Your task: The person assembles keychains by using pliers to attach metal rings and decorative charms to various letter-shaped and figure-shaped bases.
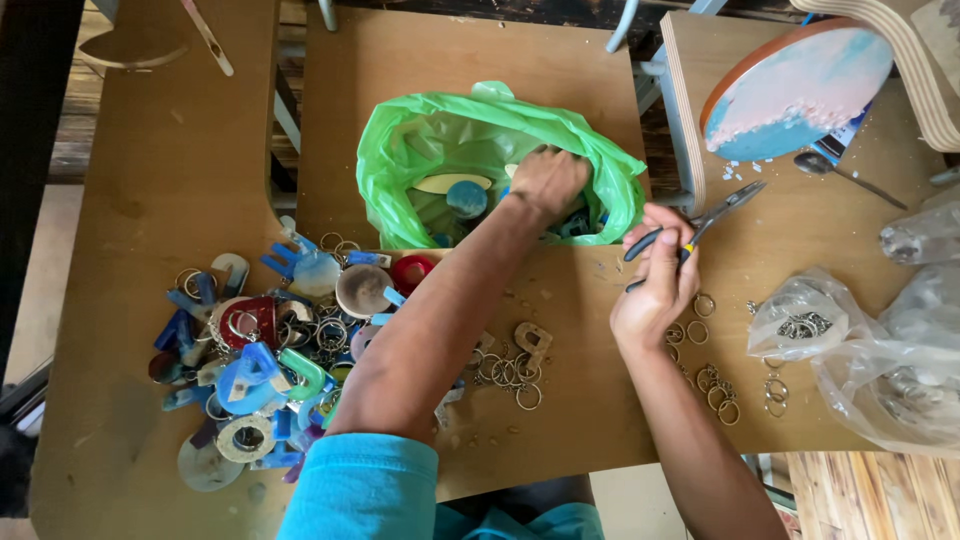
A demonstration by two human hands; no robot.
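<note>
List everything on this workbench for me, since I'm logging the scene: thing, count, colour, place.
green plastic bag: one, open, table centre back.
pile of resin keychain pieces: many, mostly blue, red and white, left.
loose metal split rings: many, silver, centre and right.
clear plastic bags: at least two, right edge.
round pink-and-blue disc: one, top right.
metal spoon: one, beside disc.
pliers with black handles: one, in right hand.
left hand: reaching inside green bag.
right hand: gripping pliers.

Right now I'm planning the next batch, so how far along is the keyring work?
Done: a pile of ringed charms lies at left. In hand: the left hand reaches into the green bag; the right hand grips pliers. Left: loose rings and more pieces in the bag.
</note>
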